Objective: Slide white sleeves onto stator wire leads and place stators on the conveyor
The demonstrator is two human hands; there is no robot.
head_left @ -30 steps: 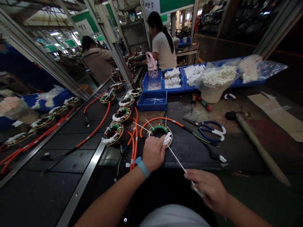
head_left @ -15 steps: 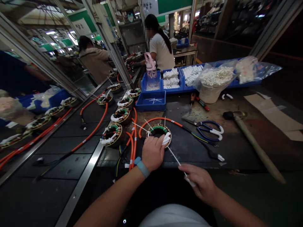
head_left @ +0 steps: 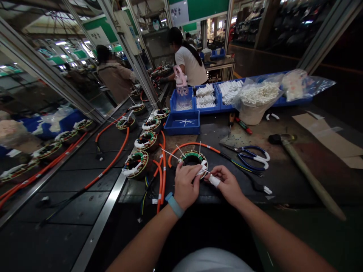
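A ring-shaped wound part [head_left: 193, 155] with green and white lining lies on the dark bench, thin white ties sticking up from its far and left sides. My left hand [head_left: 187, 185], wearing a light-blue band at the wrist, rests on its near side with fingers closed against the white sleeve [head_left: 203, 166] on the rim. Just right of the ring, my right hand [head_left: 225, 183] pinches a thin white tie near the rim; white wrap covers one of its fingers. An orange cable [head_left: 195, 143] curves behind the ring.
Similar rings [head_left: 136, 164] line the left. Behind are a blue tray [head_left: 182, 128], bins of white tubes [head_left: 205, 96] and a filled bag [head_left: 255, 102]. Blue-handled scissors [head_left: 253, 156] and a mallet [head_left: 309, 173] lie right. Two people sit beyond the bench.
My right hand has moved up and left, from below the bench edge to beside the ring. My left hand has stayed at the ring's near side. The view has shifted slightly.
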